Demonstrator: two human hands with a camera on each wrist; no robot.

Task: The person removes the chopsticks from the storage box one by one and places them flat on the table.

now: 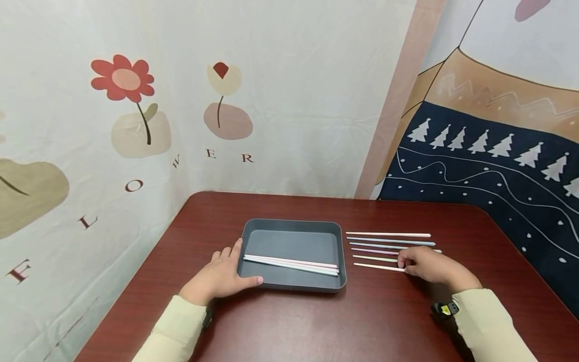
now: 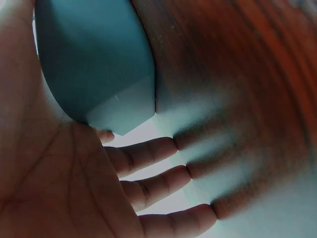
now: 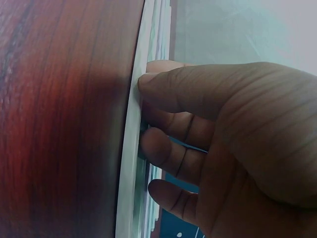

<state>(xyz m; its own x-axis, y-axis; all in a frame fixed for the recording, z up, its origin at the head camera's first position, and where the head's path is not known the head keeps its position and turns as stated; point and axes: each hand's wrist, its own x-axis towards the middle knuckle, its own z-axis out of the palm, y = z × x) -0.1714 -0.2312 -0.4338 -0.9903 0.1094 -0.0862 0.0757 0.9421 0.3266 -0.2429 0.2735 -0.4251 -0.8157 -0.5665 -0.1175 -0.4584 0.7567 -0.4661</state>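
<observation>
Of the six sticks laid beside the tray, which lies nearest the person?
The pale stick at the row's near edge, where the right hand has its thumb; the other five sticks all lie beyond it.

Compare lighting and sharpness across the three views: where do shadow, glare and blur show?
Head: mostly clear, with a dark shadow beside the right sleeve; left wrist: left hand dim, pale glare and blurred streaks on the table; right wrist: right hand shaded, backdrop washed out at top right.

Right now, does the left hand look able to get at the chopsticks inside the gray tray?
Likely yes: the left hand is at the left side of the tray, and the chopsticks inside lie uncovered, with nothing seen blocking the way.
</observation>
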